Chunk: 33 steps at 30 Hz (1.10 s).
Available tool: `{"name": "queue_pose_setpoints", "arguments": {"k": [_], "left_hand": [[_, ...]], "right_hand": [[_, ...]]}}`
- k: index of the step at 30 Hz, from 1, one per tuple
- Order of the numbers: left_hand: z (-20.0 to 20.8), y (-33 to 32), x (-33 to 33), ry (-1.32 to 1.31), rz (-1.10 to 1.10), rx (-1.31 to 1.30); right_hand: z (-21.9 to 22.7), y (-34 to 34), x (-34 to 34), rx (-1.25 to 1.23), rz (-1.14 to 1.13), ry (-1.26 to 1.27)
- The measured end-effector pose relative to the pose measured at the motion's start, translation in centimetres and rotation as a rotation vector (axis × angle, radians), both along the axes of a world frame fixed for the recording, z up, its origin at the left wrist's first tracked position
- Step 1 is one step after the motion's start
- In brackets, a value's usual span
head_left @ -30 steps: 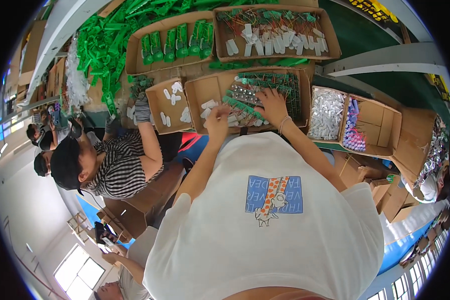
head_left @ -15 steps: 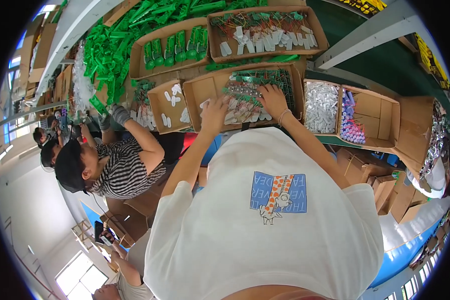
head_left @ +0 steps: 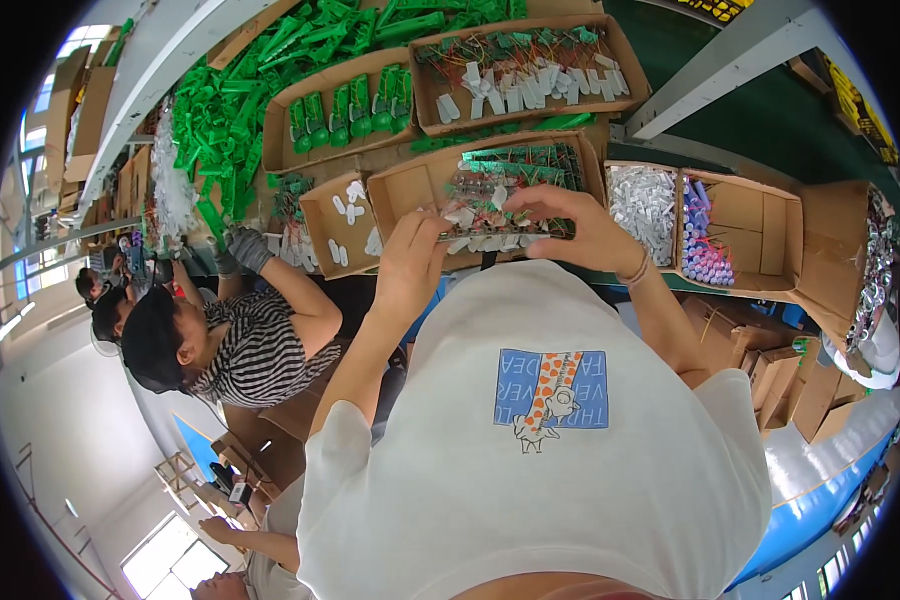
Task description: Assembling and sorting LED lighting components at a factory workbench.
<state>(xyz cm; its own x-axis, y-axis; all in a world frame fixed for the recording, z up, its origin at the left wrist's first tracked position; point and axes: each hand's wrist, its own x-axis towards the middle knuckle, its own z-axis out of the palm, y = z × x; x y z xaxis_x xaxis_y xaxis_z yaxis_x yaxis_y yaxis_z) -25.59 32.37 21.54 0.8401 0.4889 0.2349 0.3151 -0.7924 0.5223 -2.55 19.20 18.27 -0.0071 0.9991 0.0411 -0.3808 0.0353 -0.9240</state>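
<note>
Both my hands are over the wide cardboard box (head_left: pixel 398 195) in front of me, which holds green circuit boards (head_left: pixel 530 158) with thin wires and white pieces. My left hand (head_left: pixel 410 262) is at the box's near edge, its fingers closed on the left end of a thin strip of circuit boards (head_left: pixel 485 237), seen nearly edge-on. My right hand (head_left: pixel 588 232) arches over the strip's right end, thumb and forefinger apart around small white and reddish parts. Its other fingers are partly hidden.
A smaller box of white pieces (head_left: pixel 338 250) is to the left. Beyond are boxes of green housings (head_left: pixel 352 110) and wired boards (head_left: pixel 530 75). At right are clear parts (head_left: pixel 642 215) and purple cylinders (head_left: pixel 705 240). A gloved co-worker (head_left: pixel 255 340) works at left.
Both hands have come nearer to me, to the box's near edge. The strip, flat before, now shows edge-on. My right thumb and forefinger have spread. The co-worker's gloved hands have shifted slightly.
</note>
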Motion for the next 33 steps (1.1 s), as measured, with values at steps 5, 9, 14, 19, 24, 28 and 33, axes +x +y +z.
{"name": "queue_pose_setpoints", "arguments": {"k": [5,9,14,19,24,28,33], "left_hand": [[4.4,-0.8,1.6,0.006,0.069,-0.332],[4.0,-0.6,1.5,-0.247,0.089,-0.573],[4.3,-0.1,1.2,-0.373,0.103,-0.720],[3.3,1.0,0.3,-0.404,0.015,-0.589],[6.4,0.3,1.7,0.023,-0.086,-0.669],[5.9,0.6,1.1,0.024,-0.217,-0.533],[6.7,-0.1,1.5,0.056,-0.148,-0.575]], "right_hand": [[1.7,-1.0,-0.8,0.173,-0.223,-0.675],[2.4,-1.3,-0.4,0.021,-0.293,-0.493],[2.3,-1.3,0.2,0.085,-0.268,-0.552],[1.5,-0.8,0.9,0.303,-0.238,-0.617],[2.4,-1.3,1.4,0.211,-0.201,-0.772],[2.5,-1.8,0.5,0.042,-0.287,-0.560],[2.9,-1.9,0.4,0.089,-0.391,-0.569]]}}
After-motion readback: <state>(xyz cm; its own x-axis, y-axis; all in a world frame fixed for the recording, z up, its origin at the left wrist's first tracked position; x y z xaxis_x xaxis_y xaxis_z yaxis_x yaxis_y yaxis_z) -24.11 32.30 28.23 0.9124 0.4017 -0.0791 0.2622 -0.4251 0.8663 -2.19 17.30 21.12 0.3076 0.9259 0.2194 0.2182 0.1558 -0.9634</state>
